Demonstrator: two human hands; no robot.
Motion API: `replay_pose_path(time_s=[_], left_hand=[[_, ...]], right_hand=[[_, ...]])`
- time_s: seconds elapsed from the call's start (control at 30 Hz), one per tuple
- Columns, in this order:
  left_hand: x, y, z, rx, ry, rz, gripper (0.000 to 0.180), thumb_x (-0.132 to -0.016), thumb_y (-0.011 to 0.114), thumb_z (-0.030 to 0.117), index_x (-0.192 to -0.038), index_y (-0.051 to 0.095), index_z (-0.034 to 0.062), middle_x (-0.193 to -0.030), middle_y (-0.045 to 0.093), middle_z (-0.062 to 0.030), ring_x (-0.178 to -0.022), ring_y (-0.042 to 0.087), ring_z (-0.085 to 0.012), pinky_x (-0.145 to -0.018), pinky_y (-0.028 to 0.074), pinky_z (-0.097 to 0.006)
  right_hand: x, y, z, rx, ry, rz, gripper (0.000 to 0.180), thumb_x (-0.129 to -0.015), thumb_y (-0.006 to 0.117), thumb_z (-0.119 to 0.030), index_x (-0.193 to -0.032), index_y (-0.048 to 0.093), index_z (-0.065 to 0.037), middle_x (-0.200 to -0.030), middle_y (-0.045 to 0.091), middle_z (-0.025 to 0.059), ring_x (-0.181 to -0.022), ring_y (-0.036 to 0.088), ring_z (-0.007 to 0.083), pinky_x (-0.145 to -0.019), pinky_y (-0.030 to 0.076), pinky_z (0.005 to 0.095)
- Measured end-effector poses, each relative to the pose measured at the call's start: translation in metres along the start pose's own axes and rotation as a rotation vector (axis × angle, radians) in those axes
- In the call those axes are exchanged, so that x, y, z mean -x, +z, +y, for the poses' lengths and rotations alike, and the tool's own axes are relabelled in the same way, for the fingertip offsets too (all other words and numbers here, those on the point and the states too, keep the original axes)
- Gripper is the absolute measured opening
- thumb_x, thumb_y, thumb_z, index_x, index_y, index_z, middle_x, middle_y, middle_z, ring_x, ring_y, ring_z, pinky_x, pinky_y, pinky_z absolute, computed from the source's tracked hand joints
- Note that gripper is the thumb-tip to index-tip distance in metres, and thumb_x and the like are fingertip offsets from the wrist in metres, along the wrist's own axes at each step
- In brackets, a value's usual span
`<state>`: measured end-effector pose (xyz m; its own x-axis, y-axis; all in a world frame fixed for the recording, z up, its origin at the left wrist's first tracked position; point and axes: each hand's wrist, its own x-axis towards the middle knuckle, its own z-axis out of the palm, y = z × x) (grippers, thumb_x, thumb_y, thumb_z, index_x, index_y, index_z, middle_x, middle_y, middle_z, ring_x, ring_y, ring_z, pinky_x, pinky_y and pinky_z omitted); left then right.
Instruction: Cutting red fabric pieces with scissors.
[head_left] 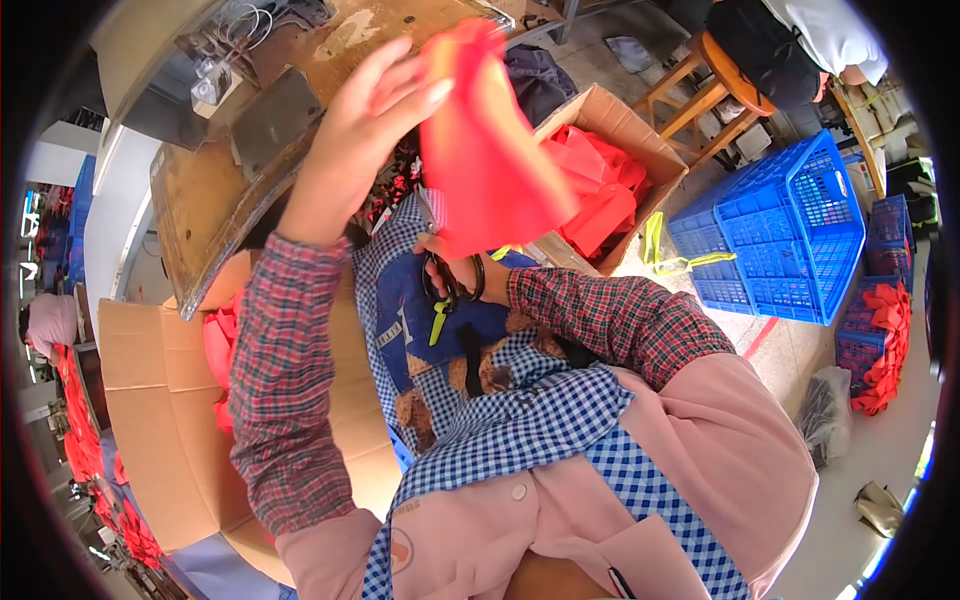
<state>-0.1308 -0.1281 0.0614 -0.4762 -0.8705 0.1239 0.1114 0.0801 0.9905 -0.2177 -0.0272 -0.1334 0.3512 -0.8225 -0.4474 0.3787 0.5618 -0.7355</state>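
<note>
Left hand [365, 125] raised with fingers pinched; right hand [455, 268] closed low.

Worn wooden workbench [215, 215], blue crates [790, 235], wooden stool [712, 85].

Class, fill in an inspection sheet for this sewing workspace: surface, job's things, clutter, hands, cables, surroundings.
Surface: worn wooden worktable, scuffed.
Job's things: red fabric piece held up; scissors below it.
Clutter: cardboard box of red fabric on the right; another cardboard box on the left.
Hands: left hand pinches the fabric; right hand holds the scissors.
Cables: wires at table's far end.
Surroundings: blue crates, wooden stool.
</note>
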Motion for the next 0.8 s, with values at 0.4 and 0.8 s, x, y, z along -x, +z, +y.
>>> replay_pose_path(time_s=[0.4,0.8], left_hand=[[0.182,-0.217,0.021,-0.57,-0.115,0.54,0.028,-0.094,0.062,0.016,-0.116,0.064,-0.001,-0.104,0.069,-0.0092,-0.095,0.064,-0.0146,-0.086,0.049,-0.026],[0.49,-0.324,-0.122,-1.016,-1.214,0.54,0.068,-0.075,0.078,0.042,-0.122,0.058,-0.0032,-0.125,0.059,-0.0209,-0.109,0.06,-0.0293,-0.088,0.048,-0.039]], right_hand=[[-0.02,-0.018,0.015,-0.083,0.076,-0.023,0.032,-0.094,0.052,-0.039,-0.107,0.053,-0.01,-0.067,0.051,0.0014,-0.052,0.052,0.0133,-0.047,0.047,0.0295],[-0.012,-0.011,0.0,0.0,0.072,0.007,0.034,-0.097,0.048,-0.039,-0.109,0.053,-0.008,-0.07,0.05,0.0013,-0.056,0.05,0.0126,-0.05,0.045,0.0286]])
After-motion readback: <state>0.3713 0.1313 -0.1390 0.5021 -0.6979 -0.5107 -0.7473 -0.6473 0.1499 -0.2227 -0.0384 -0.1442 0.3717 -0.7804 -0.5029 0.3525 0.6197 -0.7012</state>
